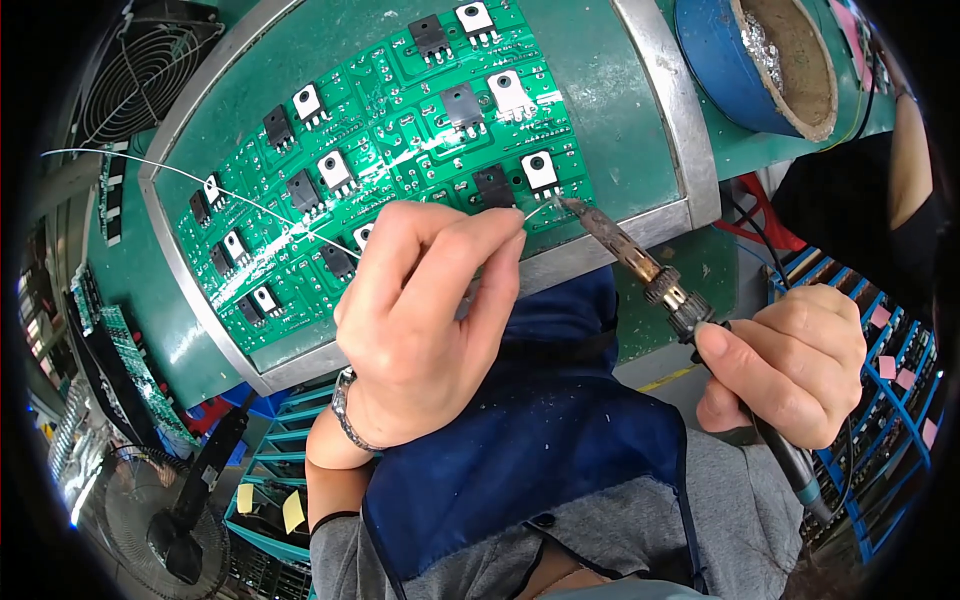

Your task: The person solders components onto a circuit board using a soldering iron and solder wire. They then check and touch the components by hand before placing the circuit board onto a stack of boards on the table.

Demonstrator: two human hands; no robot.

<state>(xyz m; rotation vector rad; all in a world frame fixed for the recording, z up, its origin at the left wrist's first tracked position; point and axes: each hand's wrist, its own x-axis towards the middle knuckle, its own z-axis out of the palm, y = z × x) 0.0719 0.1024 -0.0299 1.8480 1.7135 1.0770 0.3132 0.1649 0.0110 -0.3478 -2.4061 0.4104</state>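
Note:
My right hand [790, 370] is closed round a soldering iron [650, 272], whose dark tip points up and left to the board. My left hand [425, 300], with a bracelet at its wrist, pinches a thin solder wire [245, 200]. The wire's short end meets the iron's tip by the legs of a white-faced transistor [538, 172]. Its long tail trails off to the far left. Under both lies a green circuit board [400, 140] with several black and white-faced transistors in pairs. Part of the board is hidden behind my left hand.
A metal frame [690, 150] surrounds the board on the green table. A blue pot [720, 75] with silvery scraps stands at the far right. At the left are a fan [150, 65], another fan [140, 510] and racks of boards. A blue rack [890, 400] stands right; another person's arm [908, 160] shows beyond.

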